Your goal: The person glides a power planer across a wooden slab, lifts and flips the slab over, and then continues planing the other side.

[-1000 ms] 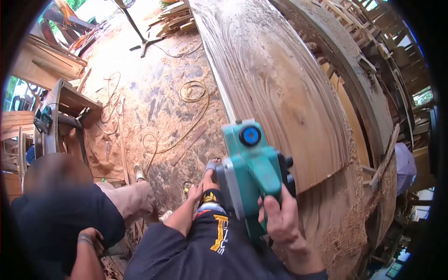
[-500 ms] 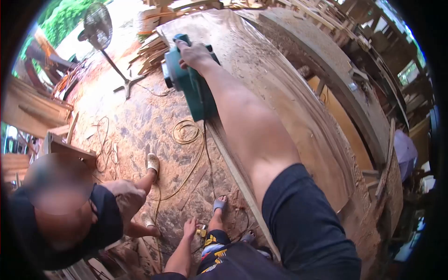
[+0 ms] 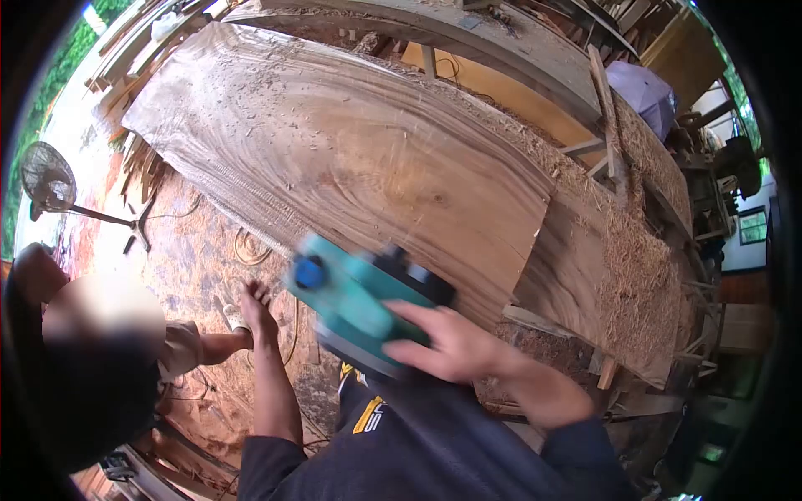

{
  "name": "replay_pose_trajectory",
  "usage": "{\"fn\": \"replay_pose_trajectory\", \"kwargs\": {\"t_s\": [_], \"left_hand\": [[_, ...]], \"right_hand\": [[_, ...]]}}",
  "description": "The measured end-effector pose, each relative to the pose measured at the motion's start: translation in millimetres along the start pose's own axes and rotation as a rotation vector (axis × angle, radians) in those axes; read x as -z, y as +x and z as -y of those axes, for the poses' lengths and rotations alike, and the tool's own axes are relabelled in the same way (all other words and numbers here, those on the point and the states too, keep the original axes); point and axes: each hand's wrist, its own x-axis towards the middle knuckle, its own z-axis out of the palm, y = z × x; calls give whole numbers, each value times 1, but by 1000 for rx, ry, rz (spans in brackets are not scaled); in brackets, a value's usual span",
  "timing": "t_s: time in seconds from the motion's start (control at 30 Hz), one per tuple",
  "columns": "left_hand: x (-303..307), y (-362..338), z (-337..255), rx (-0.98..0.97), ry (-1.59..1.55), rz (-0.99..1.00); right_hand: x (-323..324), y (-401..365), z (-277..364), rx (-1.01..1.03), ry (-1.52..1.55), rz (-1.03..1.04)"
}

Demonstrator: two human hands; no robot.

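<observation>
My right hand [image 3: 447, 342] grips the top handle of a teal electric planer [image 3: 351, 288], which looks motion-blurred. The planer sits at the near edge of a long, wide wooden slab [image 3: 334, 150] with bold grain, lying flat and running away to the upper left. My left hand [image 3: 257, 307] hangs free below the slab's edge with fingers apart, holding nothing and touching nothing. Its arm reaches down over the shaving-covered floor.
A person [image 3: 92, 376] crouches close at my left, one foot by my left hand. A standing fan [image 3: 46, 179] and a coiled cord [image 3: 246, 246] are on the floor. Sawdust [image 3: 643, 267] piles at the slab's right end. Another heavy plank [image 3: 468, 33] lies behind.
The planer has come back from the slab's far end to its near edge, my right arm drawn in with it. My left hand stays hanging. The view has swung right.
</observation>
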Motion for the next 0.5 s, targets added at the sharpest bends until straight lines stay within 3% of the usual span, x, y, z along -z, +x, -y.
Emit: {"fn": "replay_pose_trajectory", "kwargs": {"t_s": [0.03, 0.13, 0.17, 0.2, 0.27, 0.37, 0.5], "left_hand": [[-20, -11, -31, -98, 24, -64], [-66, -43, -79, -686, 199, -35], [-84, -56, -85, -764, 155, 36], [-101, -78, -91, -770, 237, 123], [-136, -112, -99, -1025, 580, 399], [-188, -151, -100, -1178, 1196, 603], [-229, -140, -106, -1266, 1418, 649]], "right_hand": [[15, -48, -5, -138, -31, 41], [36, -165, -14, -279, -249, -52], [37, -201, -23, -345, -370, -85], [35, -234, -31, -393, -296, -139], [27, -271, -37, -420, -213, -241], [3, -298, -32, -421, -85, -413], [-33, -290, -24, -514, 173, -632]]}}
